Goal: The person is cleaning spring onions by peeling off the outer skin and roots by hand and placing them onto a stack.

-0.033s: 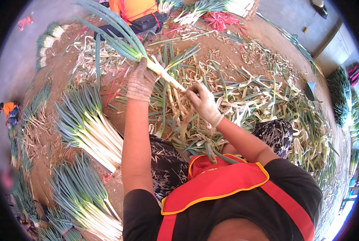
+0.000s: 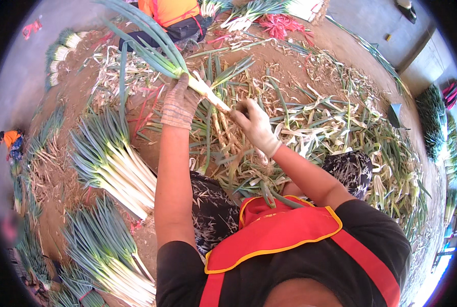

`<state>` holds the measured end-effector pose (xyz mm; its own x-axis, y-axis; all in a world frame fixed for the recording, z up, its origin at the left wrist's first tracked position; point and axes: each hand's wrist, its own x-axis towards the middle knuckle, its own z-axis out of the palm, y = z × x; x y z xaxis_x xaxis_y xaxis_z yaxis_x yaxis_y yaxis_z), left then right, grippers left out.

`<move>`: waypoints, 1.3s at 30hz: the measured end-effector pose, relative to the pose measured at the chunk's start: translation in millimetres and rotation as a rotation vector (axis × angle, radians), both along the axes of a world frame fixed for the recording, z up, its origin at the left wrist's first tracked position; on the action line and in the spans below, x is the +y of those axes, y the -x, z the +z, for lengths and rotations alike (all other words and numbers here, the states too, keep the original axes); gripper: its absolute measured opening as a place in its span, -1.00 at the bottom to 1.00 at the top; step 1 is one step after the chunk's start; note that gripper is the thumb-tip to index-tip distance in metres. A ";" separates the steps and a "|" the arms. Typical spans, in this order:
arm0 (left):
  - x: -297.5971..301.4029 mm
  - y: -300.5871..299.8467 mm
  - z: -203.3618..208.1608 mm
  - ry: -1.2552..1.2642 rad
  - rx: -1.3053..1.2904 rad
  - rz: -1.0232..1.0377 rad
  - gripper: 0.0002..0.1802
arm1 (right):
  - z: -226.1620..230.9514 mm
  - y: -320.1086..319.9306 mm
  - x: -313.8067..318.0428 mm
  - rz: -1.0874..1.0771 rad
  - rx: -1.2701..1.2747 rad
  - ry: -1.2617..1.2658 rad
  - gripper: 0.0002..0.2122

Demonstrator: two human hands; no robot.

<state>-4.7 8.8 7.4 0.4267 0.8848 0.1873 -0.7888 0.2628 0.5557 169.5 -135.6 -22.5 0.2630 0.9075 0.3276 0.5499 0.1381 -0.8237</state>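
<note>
A large green onion (image 2: 204,90) slants across the middle, its blue-green leaves reaching up to the left. My left hand (image 2: 181,102), in a dirt-stained glove, is closed around it where leaves and pale stalk meet. At the stalk's browned lower end, my right hand (image 2: 254,125), in a whitish glove, is closed with its fingertips pinched on the stalk. Its fingers partly hide that end. Beneath both hands lies a heap of peeled leaves and dry skins (image 2: 310,123), with several untrimmed onions among it.
Two piles of cleaned green onions (image 2: 118,169) lie to my left. Past the heap, a person in an orange top (image 2: 175,13) sits near red ties (image 2: 279,25) and more onions. Another person in orange (image 2: 11,139) is at the far left. Stacked green onions (image 2: 430,123) line the right side.
My right hand has shifted slightly left and up along the stalk, and its fingers are bent differently. The left hand keeps its grip in nearly the same place.
</note>
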 end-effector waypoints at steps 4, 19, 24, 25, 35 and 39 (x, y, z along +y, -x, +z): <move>-0.2 -5.3 0.3 -0.045 0.032 0.035 -0.69 | 35.4 31.6 50.9 -0.019 -0.172 -0.179 -0.68; -4.3 -1.9 -0.5 0.041 0.017 0.046 -0.73 | 54.2 27.0 62.3 0.120 -0.098 -0.049 -0.78; 5.7 -2.9 -12.1 0.018 0.039 0.009 -0.75 | 65.5 30.9 62.1 0.167 -0.206 0.049 -0.74; 8.1 -2.8 -14.5 0.001 0.041 0.010 -0.75 | 64.8 30.0 64.9 0.155 -0.224 0.046 -0.73; 49.5 38.9 -44.7 0.057 0.050 0.068 -0.71 | 16.5 7.7 48.9 0.651 1.107 0.214 -0.81; 37.8 44.4 -23.4 0.168 0.059 0.243 -0.72 | -55.3 -1.2 1.1 0.380 0.214 0.298 -0.83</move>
<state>-49.1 46.6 -16.0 0.2045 0.9788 0.0106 -0.8073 0.1625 0.5674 170.7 -134.4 -77.8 -0.0701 0.9974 0.0157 0.3223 0.0375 -0.9459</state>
